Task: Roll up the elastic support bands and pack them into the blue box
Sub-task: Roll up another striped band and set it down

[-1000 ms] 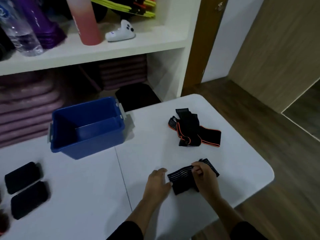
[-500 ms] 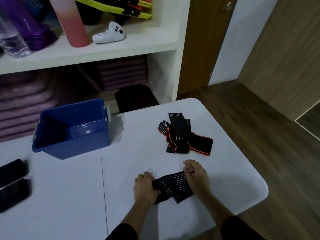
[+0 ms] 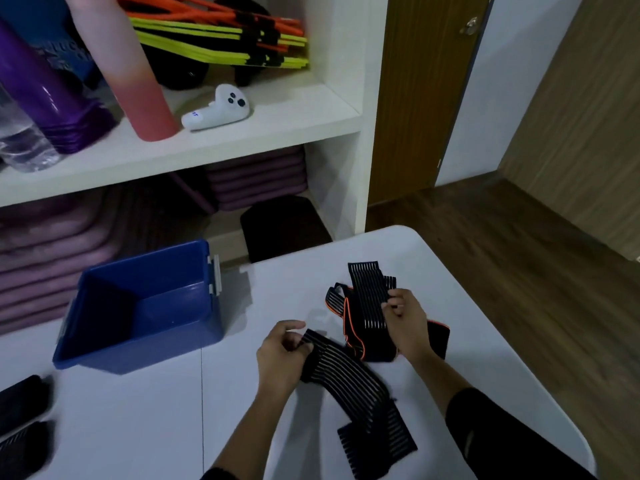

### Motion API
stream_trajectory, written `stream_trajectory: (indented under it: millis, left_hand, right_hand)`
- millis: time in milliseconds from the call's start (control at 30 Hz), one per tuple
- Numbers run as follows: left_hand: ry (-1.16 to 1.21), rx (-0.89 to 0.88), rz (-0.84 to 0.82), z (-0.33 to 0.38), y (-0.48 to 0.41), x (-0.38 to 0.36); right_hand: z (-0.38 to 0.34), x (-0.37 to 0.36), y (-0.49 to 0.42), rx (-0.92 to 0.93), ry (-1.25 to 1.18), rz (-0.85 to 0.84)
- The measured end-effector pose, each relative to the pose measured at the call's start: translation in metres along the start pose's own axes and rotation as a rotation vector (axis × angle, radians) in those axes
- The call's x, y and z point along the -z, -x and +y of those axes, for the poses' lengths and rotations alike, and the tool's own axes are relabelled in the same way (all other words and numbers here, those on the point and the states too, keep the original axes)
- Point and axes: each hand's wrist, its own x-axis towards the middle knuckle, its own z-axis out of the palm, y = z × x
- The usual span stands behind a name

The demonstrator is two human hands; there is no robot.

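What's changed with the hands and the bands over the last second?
The right hand let go of the striped band and moved away to the pile of orange-edged bands, where it now appears to pinch a strip. The left hand now pinches one end of the striped band, which has opened out from a bunch into a long strip. The blue box and the rolled bands are unchanged.

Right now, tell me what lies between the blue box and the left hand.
Nothing: in the head view only bare white table separates the blue box from the left hand, which grips one end of a black striped band.
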Motion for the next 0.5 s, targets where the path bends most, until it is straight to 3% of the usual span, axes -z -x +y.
stream_trajectory:
  millis: [267, 500]
  left_hand:
    - [0.031, -0.095, -0.057, 0.038, -0.086, -0.003]
    - [-0.025, -0.139, -0.147, 0.043, -0.125, -0.006]
  right_hand:
    - [-0.009, -0.027, -0.108, -0.075, 0.346, -0.118]
    - [0.001, -0.055, -0.152, 0.005, 0.704, -0.292]
